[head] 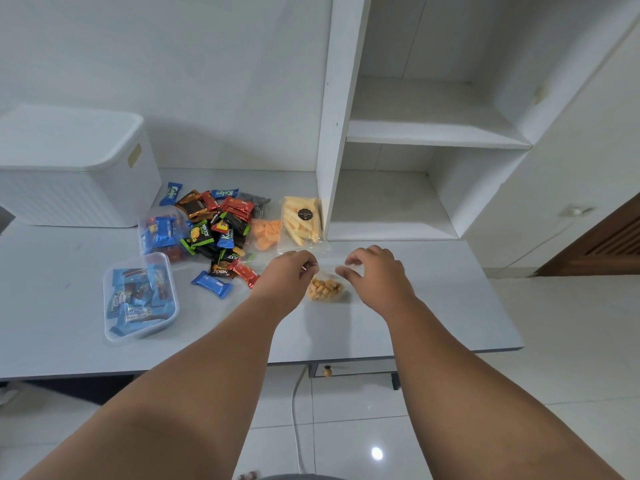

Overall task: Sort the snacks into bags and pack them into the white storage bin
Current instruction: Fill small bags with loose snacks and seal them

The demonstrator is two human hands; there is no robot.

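While the clear bag (pixel 325 289) sits on the desk (pixel 433 306) with yellow snacks at its bottom, the left hand (pixel 292 273) and the right hand (pixel 375 271) each pinch its top edge. Wrapped snacks (pixel 218 230) are heaped just to the left, and the lidded white bin (pixel 69 174) stands beyond them.

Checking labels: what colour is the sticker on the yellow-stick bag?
Black sticker, clearest in the head view.

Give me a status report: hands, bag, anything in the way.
Left hand and right hand pinch clear bag top, orange bites inside. White bin lidded, at left. Loose wrapped snacks lie between.
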